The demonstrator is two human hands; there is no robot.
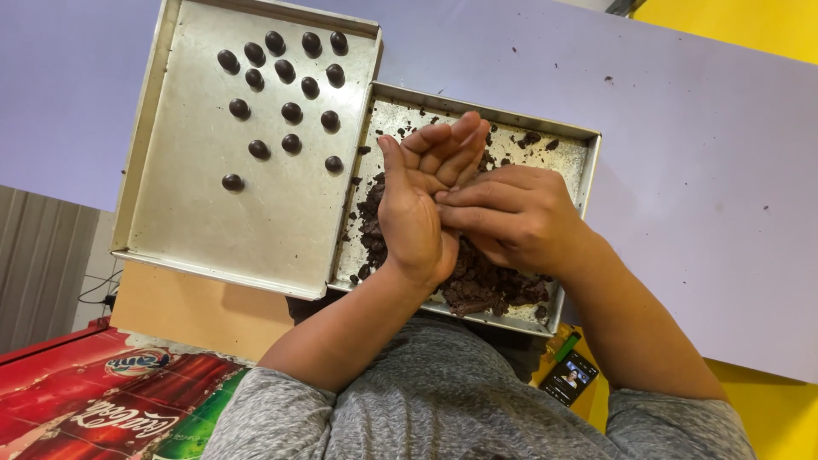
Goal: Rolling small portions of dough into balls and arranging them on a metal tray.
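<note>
Pale lilac tabletop (pixel 699 170) across most of the view, dotted with dark crumbs, against a yellow wall (pixel 733 25) at the far right. Two metal baking trays side by side, touching at one edge: larger tray (pixel 204 230) with some fifteen dark round balls (pixel 291 112) set in loose rows; smaller tray (pixel 579 149) with a crumbly heap of dark dough (pixel 490 285). Above that heap, left hand (pixel 422 200) upright, fingers straight and close together, palm against the fingertips of the right hand (pixel 511 217), curled narrow. Possibly a bit of dough pressed between them, hidden from view. Below, grey shirt (pixel 443 400), a phone (pixel 569 377) at the table's edge, a red crate (pixel 102 400) lower left.
</note>
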